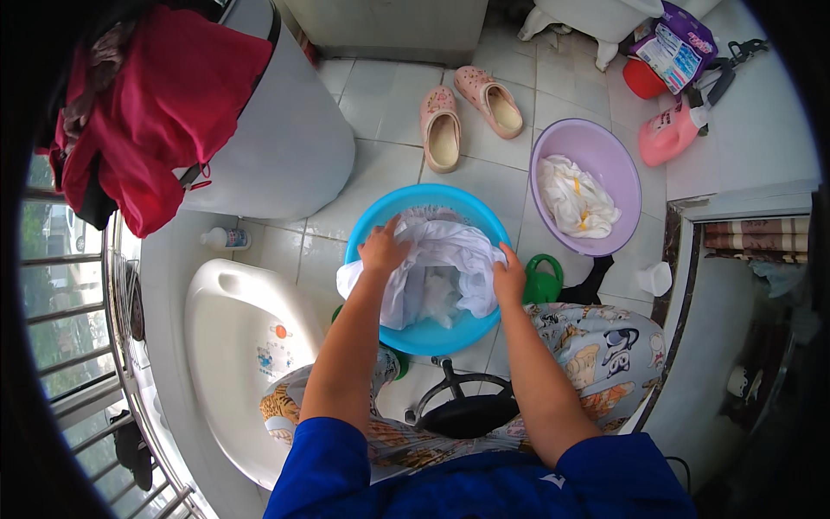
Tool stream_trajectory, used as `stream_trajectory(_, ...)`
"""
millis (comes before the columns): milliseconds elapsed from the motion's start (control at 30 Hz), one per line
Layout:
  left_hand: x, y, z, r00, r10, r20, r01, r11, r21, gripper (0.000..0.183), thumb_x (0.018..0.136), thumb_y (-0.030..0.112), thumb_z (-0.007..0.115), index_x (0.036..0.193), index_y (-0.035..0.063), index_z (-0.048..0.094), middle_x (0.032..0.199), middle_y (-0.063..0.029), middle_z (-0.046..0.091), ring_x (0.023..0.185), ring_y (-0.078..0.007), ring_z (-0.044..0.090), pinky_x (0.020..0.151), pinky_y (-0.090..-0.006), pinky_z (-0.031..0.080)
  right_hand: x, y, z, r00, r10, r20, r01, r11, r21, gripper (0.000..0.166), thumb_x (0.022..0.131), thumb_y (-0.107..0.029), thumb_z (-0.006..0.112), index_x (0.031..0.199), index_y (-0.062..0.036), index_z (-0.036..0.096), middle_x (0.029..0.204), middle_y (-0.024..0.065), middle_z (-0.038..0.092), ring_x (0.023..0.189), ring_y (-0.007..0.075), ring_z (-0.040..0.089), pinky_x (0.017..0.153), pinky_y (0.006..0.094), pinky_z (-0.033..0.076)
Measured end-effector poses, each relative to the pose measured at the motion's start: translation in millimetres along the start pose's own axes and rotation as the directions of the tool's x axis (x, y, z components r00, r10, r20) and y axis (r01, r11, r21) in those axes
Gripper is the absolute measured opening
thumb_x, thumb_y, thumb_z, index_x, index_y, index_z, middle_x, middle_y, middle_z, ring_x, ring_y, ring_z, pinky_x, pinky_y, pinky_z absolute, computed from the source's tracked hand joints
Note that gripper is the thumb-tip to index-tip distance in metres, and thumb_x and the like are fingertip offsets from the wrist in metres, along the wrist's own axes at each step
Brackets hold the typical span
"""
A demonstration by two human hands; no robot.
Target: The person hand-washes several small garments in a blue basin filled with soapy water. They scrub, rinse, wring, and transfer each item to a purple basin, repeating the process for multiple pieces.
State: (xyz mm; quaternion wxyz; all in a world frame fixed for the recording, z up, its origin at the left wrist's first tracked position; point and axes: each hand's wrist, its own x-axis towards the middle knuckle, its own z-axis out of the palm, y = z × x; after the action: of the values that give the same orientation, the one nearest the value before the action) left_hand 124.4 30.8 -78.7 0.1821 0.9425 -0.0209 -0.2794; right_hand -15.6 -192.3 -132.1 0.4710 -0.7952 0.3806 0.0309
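Note:
A white cloth garment point(447, 243) is spread in a loop over the blue plastic basin point(425, 194), which stands on the tiles in front of me. My left hand point(384, 248) lies on the cloth at the basin's left side, its fingers partly spread; its grip is hard to make out. At the right rim my right hand point(509, 277) pinches the garment's edge between thumb and fingers. Inside the loop, water and more pale wet cloth point(439, 295) show at the basin's bottom. Part of the cloth hangs over the left rim.
A purple basin point(616, 149) with white clothes point(577, 198) stands to the right, past a green slipper point(543, 279). Pink clogs point(442, 130) lie beyond the blue basin. At left are a white baby bathtub point(240, 402) and a grey bin point(298, 143) draped with red cloth point(188, 84).

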Motion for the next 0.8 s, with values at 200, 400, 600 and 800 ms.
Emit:
stream_trajectory(200,-4.3,-22.1,81.2,0.972,0.227,-0.06,-0.2,0.934,0.295,0.077,0.07,0.04,0.07,0.137,0.0321,0.034,0.142,-0.017,0.029,0.128,-0.0335,0.032,0.099,-0.0487,0.027,-2.9,-37.6,27.6,0.95,-0.067,0.306,0.208,0.865,-0.457,0.063,0.076,-0.018,0.061,0.134,-0.0251,0.038,0.141,0.0184,0.031,0.102,0.0364,0.054,0.082,0.0432,0.047)
stream_trajectory(400,10.1,-31.0,109.1,0.994,0.097,0.049,-0.105,0.975,0.196,0.08,0.07,0.036,0.066,0.14,0.0263,0.029,0.139,-0.025,0.028,0.13,-0.0384,0.024,0.106,-0.0531,0.014,15.9,-9.1,82.8,0.886,0.084,0.456,0.259,0.725,-0.638,0.059,0.076,-0.025,0.063,0.13,-0.0103,0.043,0.14,0.0212,0.032,0.125,0.0403,0.034,0.097,0.0422,0.038)
stream_trajectory(600,28.5,-34.2,121.9,0.993,0.116,-0.02,-0.112,0.985,0.13,0.08,0.067,0.036,0.067,0.138,0.0223,0.034,0.134,-0.0212,0.038,0.13,-0.0358,0.028,0.107,-0.0515,0.018,11.5,29.8,129.5,0.926,-0.169,0.338,0.375,0.523,-0.765,0.046,0.076,-0.02,0.062,0.119,-0.0044,0.052,0.13,0.0208,0.042,0.121,0.0375,0.039,0.094,0.0414,0.04)
stream_trajectory(800,25.9,-39.1,105.8,0.965,-0.077,-0.251,0.016,0.971,-0.237,0.043,0.074,0.03,0.067,0.111,0.0079,0.059,0.104,-0.0134,0.06,0.099,-0.029,0.055,0.087,-0.0433,0.041,31.6,19.7,67.2,0.898,-0.022,0.439,0.237,0.866,-0.44,0.043,0.073,-0.003,0.058,0.116,-0.0072,0.056,0.133,0.0198,0.041,0.118,0.033,0.045,0.093,0.0376,0.042)
